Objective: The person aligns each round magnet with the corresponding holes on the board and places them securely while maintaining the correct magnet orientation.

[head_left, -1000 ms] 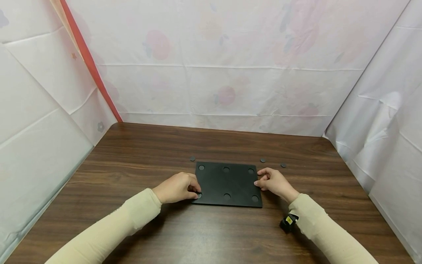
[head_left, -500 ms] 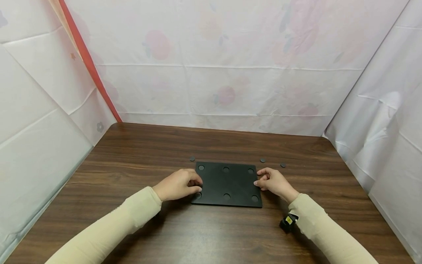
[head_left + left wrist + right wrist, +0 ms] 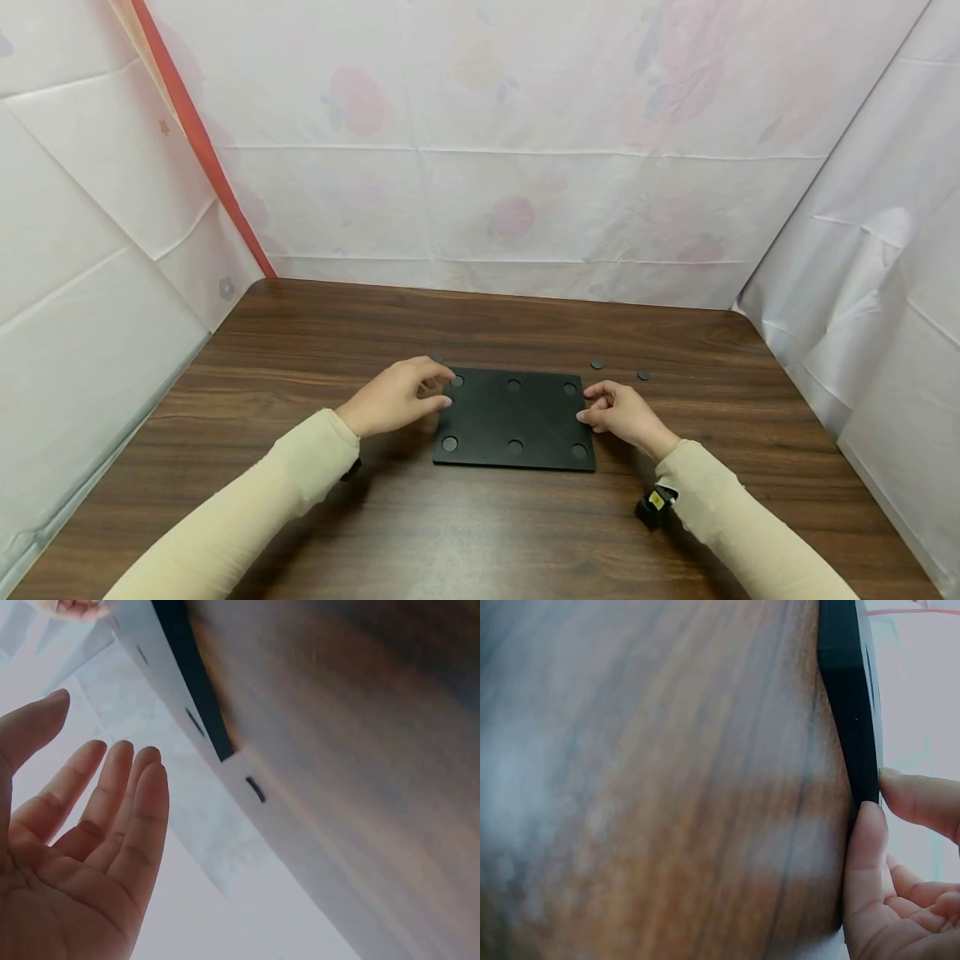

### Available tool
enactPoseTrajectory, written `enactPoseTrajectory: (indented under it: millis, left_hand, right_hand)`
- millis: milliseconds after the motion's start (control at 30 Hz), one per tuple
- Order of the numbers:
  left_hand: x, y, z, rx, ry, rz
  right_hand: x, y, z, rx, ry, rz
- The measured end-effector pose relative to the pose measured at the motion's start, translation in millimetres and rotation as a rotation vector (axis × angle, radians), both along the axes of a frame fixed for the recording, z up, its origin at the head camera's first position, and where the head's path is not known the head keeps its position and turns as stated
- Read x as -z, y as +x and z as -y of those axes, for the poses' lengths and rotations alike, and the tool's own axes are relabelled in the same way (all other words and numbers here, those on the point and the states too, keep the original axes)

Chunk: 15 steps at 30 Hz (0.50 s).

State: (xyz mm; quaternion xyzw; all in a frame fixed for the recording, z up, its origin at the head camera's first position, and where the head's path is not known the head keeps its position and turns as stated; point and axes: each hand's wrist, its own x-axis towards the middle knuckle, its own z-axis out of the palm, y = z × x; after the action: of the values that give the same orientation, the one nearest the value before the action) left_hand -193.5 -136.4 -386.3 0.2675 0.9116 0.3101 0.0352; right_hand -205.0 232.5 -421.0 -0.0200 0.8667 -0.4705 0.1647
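Note:
A flat black board [image 3: 517,421] with several round recesses lies on the table. My left hand [image 3: 393,396] hovers at its far left corner, thumb and fingers apart. Nothing is between the fingers in the left wrist view, where that hand [image 3: 97,847] appears palm-on. A small dark disc [image 3: 256,789] lies just off the board's corner; the head view mostly hides it behind the fingers. At the right edge my right hand [image 3: 626,417] pinches the board, thumb on top and a finger against its side [image 3: 851,712]. Whether the near left recess [image 3: 449,443] contains a disc, I cannot tell.
Two small dark discs, one [image 3: 597,365] nearer the board and one [image 3: 643,376] farther right, lie beyond its far right corner. The brown wooden table [image 3: 337,325] is bordered by white patterned cloth [image 3: 465,208] behind and at both sides.
My left hand has left the board's near left recess and moved away from me to the far left corner, its fingers spreading. The right hand and the board stay in place.

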Motion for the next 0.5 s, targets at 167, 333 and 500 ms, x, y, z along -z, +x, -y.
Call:
enactPoseTrajectory:
  millis: [167,333,500]
  left_hand:
    - [-4.2,-8.6,5.4,-0.058,0.005,-0.031]
    - [-3.4,-21.7,13.2,-0.126,0.012,-0.012]
    - [4.0,-35.6,21.4,-0.188,0.010,0.029]
  right_hand:
    - [0.1,0.1,0,-0.002,0.002,-0.003]
    - [0.2,0.3,0,-0.003,0.006,-0.006]
    - [-0.1,0.4,0,-0.002,0.003,-0.004]
